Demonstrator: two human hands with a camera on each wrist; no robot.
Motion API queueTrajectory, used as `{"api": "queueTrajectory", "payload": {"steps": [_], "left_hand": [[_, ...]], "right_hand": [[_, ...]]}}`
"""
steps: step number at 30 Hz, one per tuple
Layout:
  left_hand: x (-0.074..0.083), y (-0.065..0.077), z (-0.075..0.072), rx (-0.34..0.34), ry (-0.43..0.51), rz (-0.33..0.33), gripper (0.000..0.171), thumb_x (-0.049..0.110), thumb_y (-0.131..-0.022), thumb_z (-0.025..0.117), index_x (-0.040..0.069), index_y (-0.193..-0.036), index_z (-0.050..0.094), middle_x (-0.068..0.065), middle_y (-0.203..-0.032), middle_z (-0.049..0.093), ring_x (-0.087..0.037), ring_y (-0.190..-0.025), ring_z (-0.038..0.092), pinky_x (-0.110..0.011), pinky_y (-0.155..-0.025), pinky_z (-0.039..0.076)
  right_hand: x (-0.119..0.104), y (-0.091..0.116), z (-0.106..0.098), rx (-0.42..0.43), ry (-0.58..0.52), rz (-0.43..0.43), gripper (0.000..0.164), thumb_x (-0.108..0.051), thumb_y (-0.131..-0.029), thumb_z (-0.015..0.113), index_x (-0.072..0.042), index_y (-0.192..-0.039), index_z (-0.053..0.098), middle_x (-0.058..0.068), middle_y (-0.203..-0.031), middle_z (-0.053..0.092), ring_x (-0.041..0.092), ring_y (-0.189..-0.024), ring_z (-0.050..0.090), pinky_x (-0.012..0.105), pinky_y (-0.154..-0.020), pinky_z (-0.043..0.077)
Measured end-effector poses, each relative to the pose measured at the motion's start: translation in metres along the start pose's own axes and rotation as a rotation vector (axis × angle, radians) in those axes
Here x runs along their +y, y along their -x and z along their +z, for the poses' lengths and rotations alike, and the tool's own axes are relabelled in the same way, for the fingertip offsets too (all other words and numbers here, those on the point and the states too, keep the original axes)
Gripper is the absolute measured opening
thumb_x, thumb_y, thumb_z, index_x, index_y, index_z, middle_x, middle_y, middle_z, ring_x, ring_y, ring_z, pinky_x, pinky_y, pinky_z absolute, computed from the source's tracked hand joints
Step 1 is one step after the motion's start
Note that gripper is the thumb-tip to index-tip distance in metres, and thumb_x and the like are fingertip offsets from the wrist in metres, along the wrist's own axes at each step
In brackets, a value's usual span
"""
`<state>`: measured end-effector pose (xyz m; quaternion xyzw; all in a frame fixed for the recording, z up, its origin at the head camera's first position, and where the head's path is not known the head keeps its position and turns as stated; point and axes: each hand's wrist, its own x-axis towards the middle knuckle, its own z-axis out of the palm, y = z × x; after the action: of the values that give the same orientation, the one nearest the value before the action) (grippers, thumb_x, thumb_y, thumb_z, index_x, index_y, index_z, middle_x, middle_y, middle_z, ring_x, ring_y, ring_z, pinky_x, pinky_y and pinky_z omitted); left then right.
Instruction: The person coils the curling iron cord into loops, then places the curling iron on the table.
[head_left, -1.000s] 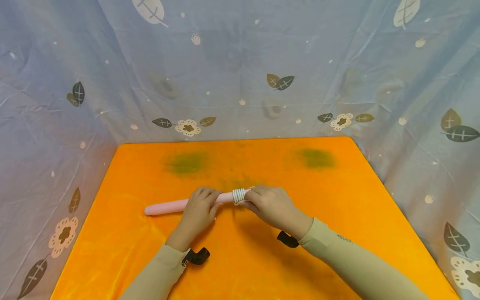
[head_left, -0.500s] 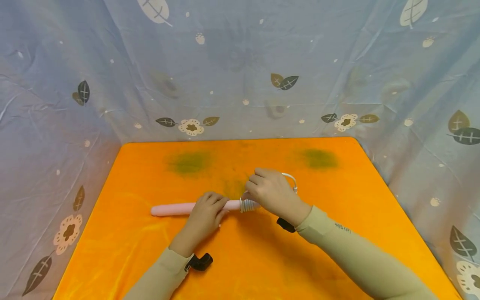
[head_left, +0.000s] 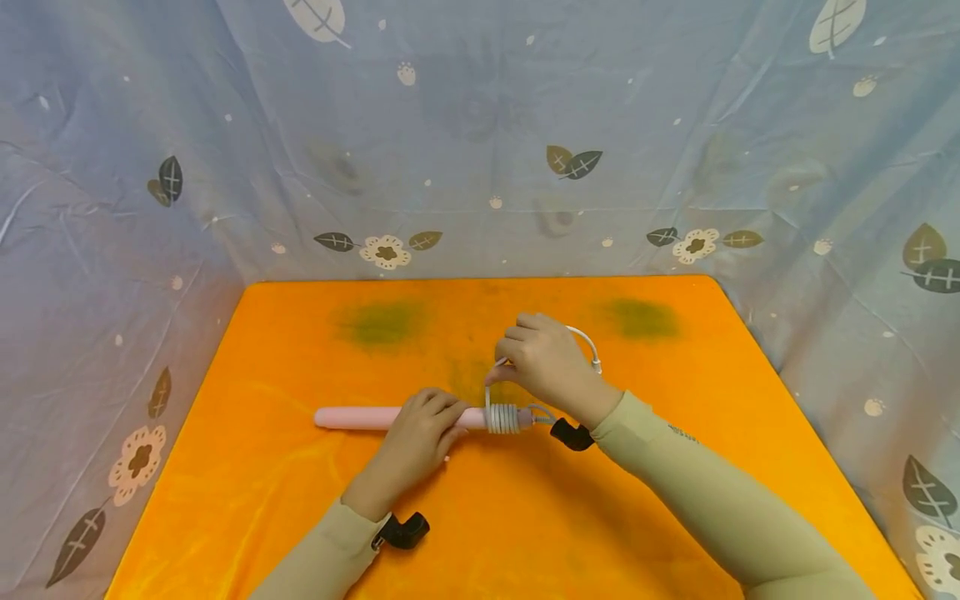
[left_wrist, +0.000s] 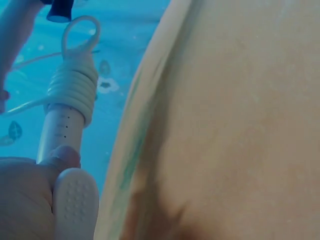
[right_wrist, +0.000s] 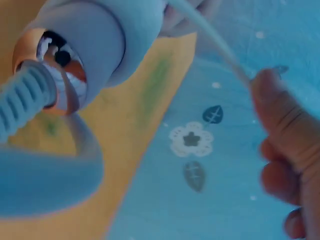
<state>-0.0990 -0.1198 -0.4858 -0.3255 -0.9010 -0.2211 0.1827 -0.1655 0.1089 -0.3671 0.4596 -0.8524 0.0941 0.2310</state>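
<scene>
A pink curling iron [head_left: 356, 418] lies crosswise before me in the head view, its white cord [head_left: 502, 418] wound in several turns round the handle's right end. My left hand [head_left: 420, 442] grips the iron near its middle. In the left wrist view, a dotted lever [left_wrist: 76, 205] sits beside the thumb and small dark dots mark the handle [left_wrist: 60, 130]. My right hand [head_left: 547, 362], raised above the coils, pinches the cord, which runs taut from the winding in the right wrist view [right_wrist: 215, 37]. Another stretch of cord [head_left: 587, 340] hangs behind that hand.
An orange cloth-covered table [head_left: 300, 500] with greenish patches lies under the work. Patterned grey-blue curtains [head_left: 480, 125] enclose its back and sides. Black wrist mounts [head_left: 405, 531] jut from both sleeves.
My right hand has risen from the handle, drawing a stretch of cord upward and uncovering the coils. The left hand keeps its grip; the iron has shifted slightly right and lies more level in view.
</scene>
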Motion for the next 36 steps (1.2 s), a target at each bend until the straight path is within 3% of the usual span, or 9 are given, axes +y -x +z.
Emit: {"api": "queueTrajectory", "payload": {"steps": [5, 10, 17, 22, 28, 33, 36], "left_hand": [[-0.001, 0.002, 0.001, 0.018, -0.014, 0.031, 0.033, 0.021, -0.088, 0.073, 0.007, -0.117, 0.069, -0.006, -0.110, 0.064, -0.028, -0.105, 0.054, -0.046, -0.092, 0.045], [-0.003, 0.003, 0.001, 0.013, -0.023, 0.043, 0.034, 0.022, -0.089, 0.072, 0.007, -0.119, 0.068, -0.006, -0.111, 0.063, -0.027, -0.106, 0.054, -0.044, -0.094, 0.044], [-0.005, 0.003, -0.002, 0.103, -0.003, 0.104, 0.036, 0.018, -0.084, 0.076, 0.005, -0.117, 0.068, -0.008, -0.110, 0.063, -0.030, -0.104, 0.055, -0.046, -0.091, 0.046], [-0.007, 0.002, -0.004, 0.163, 0.039, 0.102, 0.036, 0.018, -0.084, 0.074, 0.003, -0.117, 0.068, -0.007, -0.111, 0.062, -0.029, -0.105, 0.054, -0.045, -0.092, 0.044], [-0.008, -0.003, -0.010, 0.232, 0.067, 0.094, 0.035, 0.020, -0.086, 0.073, 0.003, -0.116, 0.068, -0.008, -0.109, 0.062, -0.031, -0.105, 0.054, -0.046, -0.093, 0.044], [-0.007, -0.005, -0.013, 0.234, 0.076, 0.051, 0.034, 0.023, -0.092, 0.067, 0.003, -0.119, 0.066, -0.008, -0.110, 0.061, -0.031, -0.107, 0.053, -0.046, -0.096, 0.042], [-0.007, -0.006, -0.015, 0.240, 0.086, 0.012, 0.035, 0.022, -0.092, 0.067, 0.003, -0.121, 0.065, -0.008, -0.110, 0.061, -0.030, -0.108, 0.053, -0.045, -0.097, 0.040]], "right_hand": [[0.015, 0.005, 0.006, -0.154, -0.141, 0.156, 0.023, -0.042, -0.076, 0.078, -0.019, -0.078, 0.074, -0.010, -0.073, 0.063, 0.009, -0.066, 0.044, 0.023, -0.063, 0.040], [0.020, 0.007, 0.011, -0.232, -0.242, 0.256, 0.018, -0.039, -0.082, 0.074, -0.021, -0.085, 0.076, -0.012, -0.080, 0.065, 0.009, -0.070, 0.049, 0.024, -0.063, 0.043], [0.032, 0.015, 0.035, -0.330, -0.469, 0.458, 0.016, -0.040, -0.086, 0.071, -0.025, -0.085, 0.075, -0.017, -0.082, 0.066, 0.004, -0.073, 0.058, 0.026, -0.065, 0.050], [0.033, 0.024, 0.053, -0.349, -0.509, 0.466, 0.017, -0.035, -0.090, 0.067, -0.021, -0.094, 0.077, -0.012, -0.088, 0.070, 0.004, -0.078, 0.063, 0.027, -0.070, 0.053], [0.024, 0.027, 0.060, -0.354, -0.508, 0.486, 0.020, -0.031, -0.094, 0.063, -0.017, -0.099, 0.077, -0.006, -0.089, 0.071, 0.008, -0.079, 0.064, 0.026, -0.071, 0.052], [0.014, 0.033, 0.062, -0.296, -0.551, 0.421, 0.011, -0.020, -0.093, 0.065, -0.019, -0.088, 0.075, -0.012, -0.078, 0.066, 0.004, -0.069, 0.055, 0.023, -0.064, 0.049], [0.009, 0.040, 0.064, -0.247, -0.619, 0.383, 0.012, -0.005, -0.087, 0.065, -0.014, -0.081, 0.071, -0.007, -0.073, 0.063, 0.008, -0.064, 0.049, 0.023, -0.059, 0.046]]}}
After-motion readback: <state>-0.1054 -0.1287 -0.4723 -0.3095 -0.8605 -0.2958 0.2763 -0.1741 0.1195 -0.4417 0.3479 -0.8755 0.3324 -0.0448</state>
